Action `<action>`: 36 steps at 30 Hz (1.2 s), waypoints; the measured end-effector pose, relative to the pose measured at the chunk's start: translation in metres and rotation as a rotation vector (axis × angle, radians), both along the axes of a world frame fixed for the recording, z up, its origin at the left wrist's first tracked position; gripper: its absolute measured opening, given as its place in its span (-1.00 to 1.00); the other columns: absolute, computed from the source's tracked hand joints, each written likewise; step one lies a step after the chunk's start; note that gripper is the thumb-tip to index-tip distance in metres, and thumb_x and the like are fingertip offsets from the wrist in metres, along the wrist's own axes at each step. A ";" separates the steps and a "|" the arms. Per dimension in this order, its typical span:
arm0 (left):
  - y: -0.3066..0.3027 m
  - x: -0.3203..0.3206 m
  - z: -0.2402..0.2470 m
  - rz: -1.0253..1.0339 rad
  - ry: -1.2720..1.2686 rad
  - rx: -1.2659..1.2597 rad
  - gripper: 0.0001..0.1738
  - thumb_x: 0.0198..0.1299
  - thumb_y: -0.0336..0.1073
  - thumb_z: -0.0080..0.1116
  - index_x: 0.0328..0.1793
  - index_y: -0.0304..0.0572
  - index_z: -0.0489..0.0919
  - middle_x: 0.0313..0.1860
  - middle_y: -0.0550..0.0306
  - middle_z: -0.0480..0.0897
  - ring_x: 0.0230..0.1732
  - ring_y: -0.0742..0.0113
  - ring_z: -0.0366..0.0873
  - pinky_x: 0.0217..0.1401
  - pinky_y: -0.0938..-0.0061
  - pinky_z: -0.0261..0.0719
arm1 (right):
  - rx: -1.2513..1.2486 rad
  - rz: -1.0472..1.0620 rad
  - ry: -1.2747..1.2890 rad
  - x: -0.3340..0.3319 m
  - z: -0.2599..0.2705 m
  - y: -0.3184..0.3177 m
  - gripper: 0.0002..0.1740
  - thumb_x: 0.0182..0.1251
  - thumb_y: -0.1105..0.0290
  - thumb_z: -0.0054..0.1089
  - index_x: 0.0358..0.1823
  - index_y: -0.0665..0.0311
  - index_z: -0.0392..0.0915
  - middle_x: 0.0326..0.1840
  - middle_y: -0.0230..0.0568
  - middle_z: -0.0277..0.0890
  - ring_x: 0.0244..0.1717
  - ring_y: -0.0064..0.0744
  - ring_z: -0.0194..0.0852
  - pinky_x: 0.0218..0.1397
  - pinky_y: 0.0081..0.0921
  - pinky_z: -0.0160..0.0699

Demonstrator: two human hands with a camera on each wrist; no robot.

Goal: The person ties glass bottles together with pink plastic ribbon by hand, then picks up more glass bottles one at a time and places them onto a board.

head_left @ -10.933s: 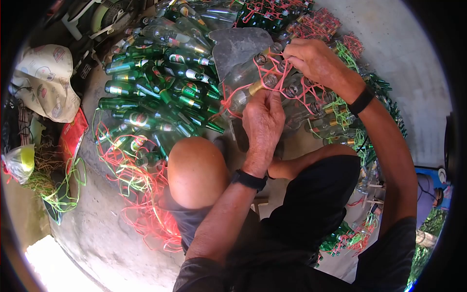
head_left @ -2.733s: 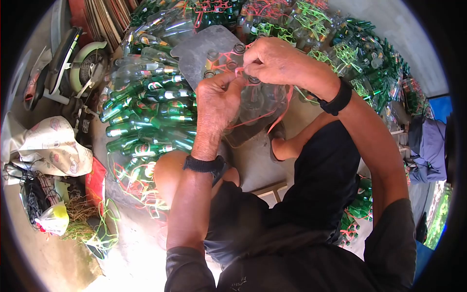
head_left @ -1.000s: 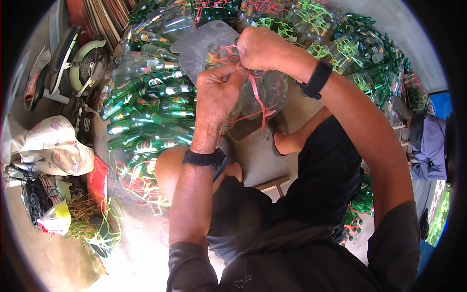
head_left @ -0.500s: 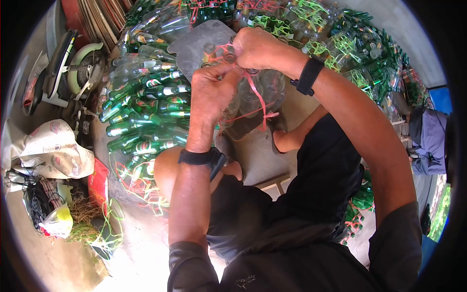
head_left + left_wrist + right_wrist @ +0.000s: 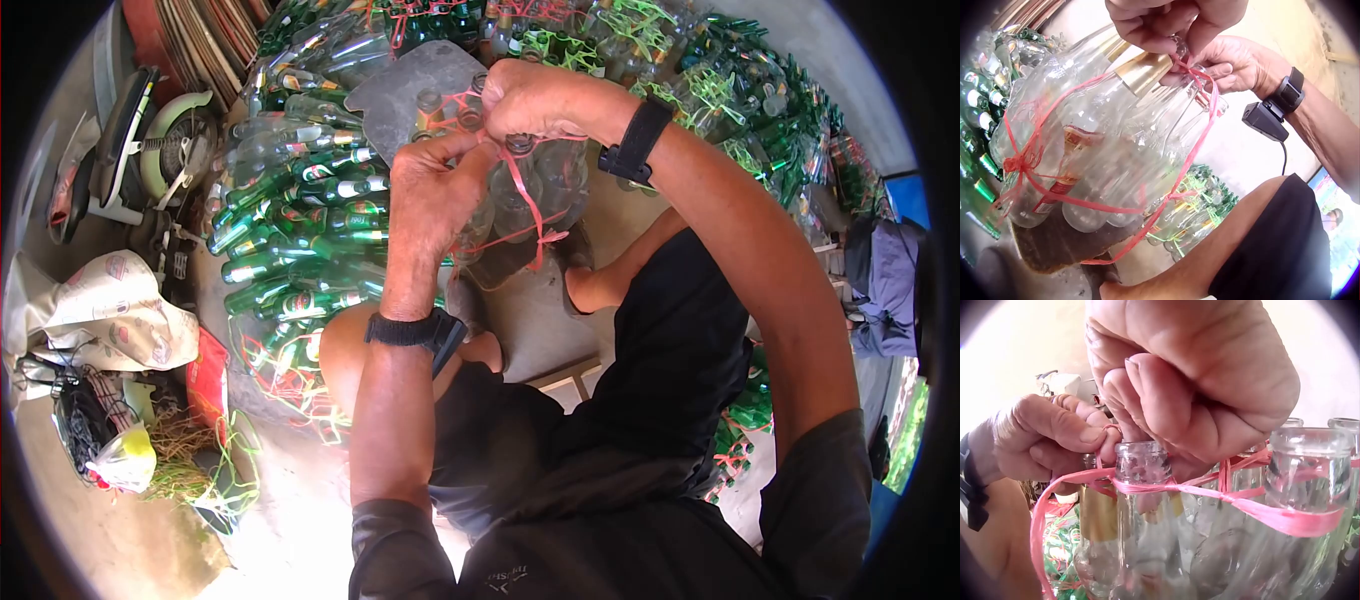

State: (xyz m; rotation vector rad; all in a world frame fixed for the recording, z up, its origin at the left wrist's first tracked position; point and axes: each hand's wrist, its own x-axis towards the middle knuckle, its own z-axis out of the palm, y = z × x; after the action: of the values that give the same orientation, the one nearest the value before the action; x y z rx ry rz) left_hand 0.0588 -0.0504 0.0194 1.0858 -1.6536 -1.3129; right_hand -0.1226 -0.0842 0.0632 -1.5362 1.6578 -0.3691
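Note:
A cluster of clear glass bottles (image 5: 515, 190) stands on a dark board (image 5: 400, 100), pink plastic string (image 5: 1204, 490) looped round the necks. My left hand (image 5: 435, 190) pinches the string between thumb and index finger at the near necks; in the right wrist view a thin strand lies over that fingertip. Right beside it, my right hand (image 5: 535, 100) has its fingers curled over the string, tips partly hidden behind a bottle neck (image 5: 1141, 465). In the left wrist view another pink band (image 5: 1085, 203) with a bunched knot (image 5: 1019, 164) circles the bottle bodies, and a loop hangs down from the necks.
Many loose green bottles (image 5: 320, 215) lie piled on the left. Bundles tied with green string (image 5: 710, 95) stand at the right and back. Loose string (image 5: 300, 390) lies by the left knee. A wooden frame piece (image 5: 565, 378) is between the legs.
Since the oldest frame, the hands have come together at the necks and a pink loop now hangs in front. Over the last second, both hands shift only slightly, staying at the string.

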 end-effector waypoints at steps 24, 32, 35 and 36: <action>-0.001 0.006 0.008 -0.011 -0.094 0.005 -0.78 0.32 -0.28 0.36 -0.05 -0.26 0.83 -0.57 0.23 0.65 -0.49 0.60 0.43 -0.40 0.50 0.45 | 0.143 0.122 0.040 -0.001 0.013 -0.002 -0.81 0.12 0.38 0.28 -0.29 0.31 0.71 -0.65 -0.46 0.32 -0.69 -0.61 0.09 -0.63 -0.43 -0.06; -0.007 0.006 0.009 -0.044 -0.096 0.025 -0.77 0.32 -0.27 0.34 -0.07 -0.28 0.83 -0.58 0.28 0.63 -0.51 0.63 0.39 -0.45 0.53 0.36 | 0.115 0.209 0.043 -0.006 0.009 -0.005 -0.77 0.11 0.37 0.23 -0.25 0.30 0.72 -0.58 -0.43 0.37 -0.63 -0.56 0.18 -0.59 -0.42 0.02; -0.009 0.006 0.008 -0.054 -0.072 0.073 -0.77 0.33 -0.27 0.33 -0.09 -0.29 0.83 -0.59 0.30 0.62 -0.53 0.64 0.39 -0.48 0.55 0.34 | 0.117 0.251 0.039 -0.011 -0.001 -0.010 -0.76 0.12 0.37 0.21 -0.22 0.29 0.71 -0.58 -0.46 0.35 -0.62 -0.58 0.16 -0.59 -0.44 0.00; -0.010 0.006 0.006 -0.057 -0.073 0.060 -0.77 0.33 -0.27 0.33 -0.10 -0.29 0.83 -0.59 0.30 0.62 -0.54 0.65 0.39 -0.49 0.55 0.33 | 0.112 0.256 0.024 -0.011 0.000 -0.009 -0.76 0.14 0.36 0.19 -0.20 0.28 0.69 -0.56 -0.47 0.34 -0.61 -0.60 0.15 -0.59 -0.45 -0.01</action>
State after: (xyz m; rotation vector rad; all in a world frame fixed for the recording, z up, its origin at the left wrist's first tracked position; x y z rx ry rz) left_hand 0.0649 -0.0603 0.0258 1.1419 -1.7197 -1.3818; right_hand -0.1338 -0.0929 0.0629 -1.6484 1.4515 -0.1203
